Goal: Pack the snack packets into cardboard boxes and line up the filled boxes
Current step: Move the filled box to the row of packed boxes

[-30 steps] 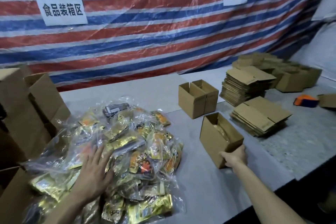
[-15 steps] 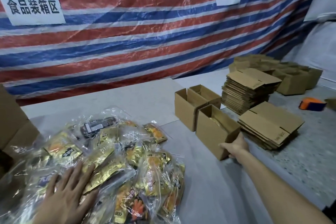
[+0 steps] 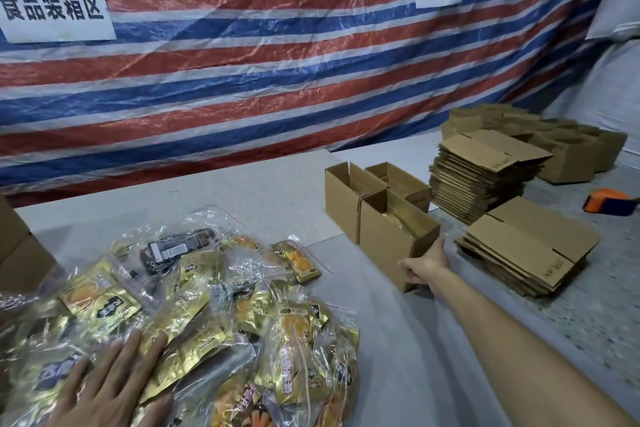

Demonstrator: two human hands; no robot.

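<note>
A heap of gold and orange snack packets point(image 3: 214, 305) in clear plastic bags covers the table's near left. My left hand point(image 3: 107, 388) lies flat on the heap with fingers spread. An open cardboard box point(image 3: 391, 239) with a packet inside stands at centre right, touching two more open boxes point(image 3: 349, 194) behind it. My right hand point(image 3: 424, 267) grips the near end of that box, thumb on the right wall and fingers curled over the left corner.
Two stacks of flattened boxes point(image 3: 481, 177) point(image 3: 530, 250) lie to the right of the open boxes. Further assembled boxes point(image 3: 571, 152) sit at the far right, near an orange tape dispenser point(image 3: 609, 201). Large cartons point(image 3: 20, 253) stand at the left edge. A striped tarp point(image 3: 242, 80) hangs behind.
My right hand has pushed the box away until it meets the two boxes behind. The view has shifted, and my left hand stays flat on the packets.
</note>
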